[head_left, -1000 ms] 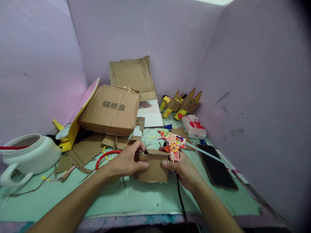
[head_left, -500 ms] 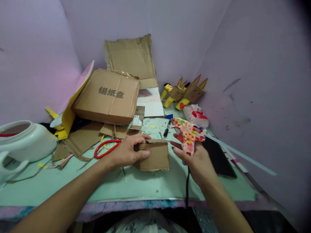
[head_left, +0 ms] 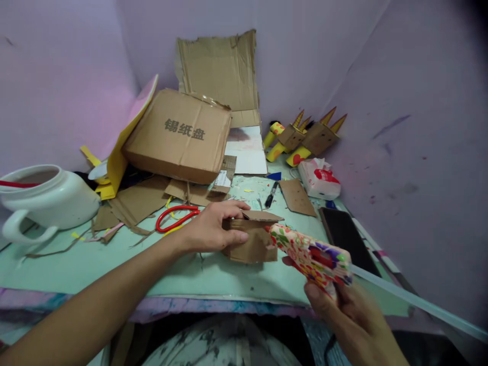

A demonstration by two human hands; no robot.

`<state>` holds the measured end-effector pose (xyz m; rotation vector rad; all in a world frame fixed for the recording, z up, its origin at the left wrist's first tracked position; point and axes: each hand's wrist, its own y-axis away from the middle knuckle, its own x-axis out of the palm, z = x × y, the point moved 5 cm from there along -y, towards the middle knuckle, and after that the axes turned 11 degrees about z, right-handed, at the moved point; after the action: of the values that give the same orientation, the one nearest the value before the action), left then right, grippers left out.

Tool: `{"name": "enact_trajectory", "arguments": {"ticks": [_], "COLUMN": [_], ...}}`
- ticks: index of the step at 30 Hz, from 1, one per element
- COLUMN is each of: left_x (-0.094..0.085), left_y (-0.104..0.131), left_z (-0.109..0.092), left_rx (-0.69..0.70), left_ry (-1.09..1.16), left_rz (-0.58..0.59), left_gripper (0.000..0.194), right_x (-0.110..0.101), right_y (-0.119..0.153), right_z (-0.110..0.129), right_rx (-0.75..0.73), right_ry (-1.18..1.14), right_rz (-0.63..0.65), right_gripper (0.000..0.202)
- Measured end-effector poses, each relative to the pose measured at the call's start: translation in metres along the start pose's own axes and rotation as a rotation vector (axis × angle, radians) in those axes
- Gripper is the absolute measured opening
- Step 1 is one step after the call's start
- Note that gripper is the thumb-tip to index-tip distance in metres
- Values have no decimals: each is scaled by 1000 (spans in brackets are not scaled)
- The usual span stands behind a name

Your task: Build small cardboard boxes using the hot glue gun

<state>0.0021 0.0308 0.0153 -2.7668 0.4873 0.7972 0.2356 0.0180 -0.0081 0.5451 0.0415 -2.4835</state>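
My left hand [head_left: 217, 229] is closed around the left side of a small folded cardboard piece [head_left: 253, 246], thumb on its front and fingers behind the top flap. In my right hand [head_left: 343, 310] is a flower-patterned hot glue gun [head_left: 310, 256], held by its handle. The red nozzle points left, at the upper right part of the cardboard; whether it touches cannot be made out. A long translucent glue stick [head_left: 415, 297] sticks out of the gun's back end. Red-handled scissors [head_left: 173, 217] lie just left of my left hand.
A large cardboard box [head_left: 179, 137] leans at the back left, beside a white pot [head_left: 57, 203]. Cardboard scraps [head_left: 143, 201] lie around it. To the right are a flat cardboard piece [head_left: 297, 197], a black phone [head_left: 346, 236], a tissue pack [head_left: 319, 179] and a pen [head_left: 271, 194].
My right hand has moved right and nearer to me, and the glue gun has turned so its nozzle points left at the cardboard. My left hand keeps its hold. The view has shifted slightly.
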Motion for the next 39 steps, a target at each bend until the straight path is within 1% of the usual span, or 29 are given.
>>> {"name": "enact_trajectory", "arguments": {"ticks": [3, 7, 10, 12, 16, 22, 28, 32, 35, 39], "left_x": [2, 4, 5, 7, 9, 9, 9, 10, 11, 9], "left_y": [0, 1, 1, 2, 3, 4, 3, 3, 2, 3], "left_z": [-4, -8, -8, -10, -10, -9, -10, -11, -11, -9], "left_rx": [26, 69, 79, 90, 92, 52, 55, 86, 87, 64], "left_ry": [2, -24, -59, -84, -124, -149, -134, -106, -88, -117], "left_rz": [6, -12, -26, -28, -22, -31, -38, -22, -9, -59], "left_gripper": [11, 8, 11, 11, 8, 10, 9, 4, 4, 6], "right_x": [7, 9, 4, 1, -4, -7, -3, 1, 2, 2], "right_y": [-6, -7, -5, -4, -3, -1, -3, -3, -2, -2], "right_z": [4, 11, 12, 11, 6, 8, 8, 6, 4, 7], "right_rx": [3, -6, 9, 18, 21, 2, -7, 5, 22, -4], "right_ry": [-14, 10, 58, 103, 170, 261, 249, 208, 189, 202], "right_rz": [29, -2, -44, -50, 20, 2, -9, 16, 31, -5], "right_gripper": [36, 36, 35, 34, 32, 30, 35, 34, 36, 35]}}
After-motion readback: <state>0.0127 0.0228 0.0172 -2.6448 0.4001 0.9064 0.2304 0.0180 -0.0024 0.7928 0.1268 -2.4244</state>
